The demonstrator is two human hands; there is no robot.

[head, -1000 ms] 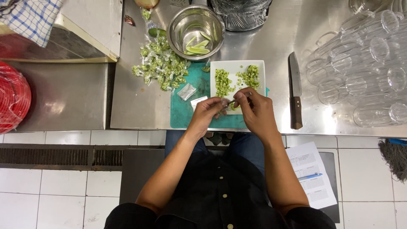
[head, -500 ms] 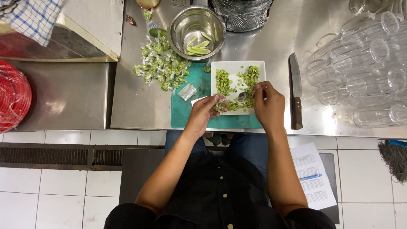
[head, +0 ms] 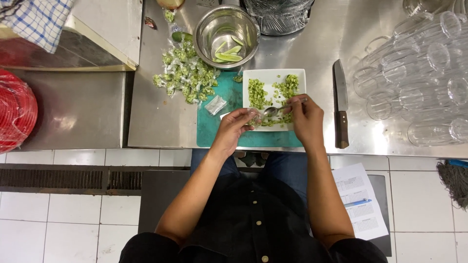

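Far to the left of my hands, a red mesh bundle (head: 17,109) sits at the edge of a steel counter (head: 161,117). Nearer, up and to the left of my left hand, lies a heap of small clear packets filled with chopped green (head: 185,75), and above that a steel bowl (head: 225,34) holding pale green slices. My left hand (head: 234,127) is closed, pinching 1 small clear packet (head: 253,116) between fingertips over a teal cutting board (head: 219,126). Just right of it, touching the packet's mouth, is a spoon (head: 278,109), gripped by my right hand (head: 306,119) with fingers curled around its handle. Both hands hover over the near edge of a white square plate (head: 297,75) carrying 2 mounds of chopped green. I judge the filling goes best with the packet's mouth held wide and the spoon tipped slowly. Right of my right hand lies 1 knife (head: 341,104), then rows of upturned clear glasses (head: 419,73).
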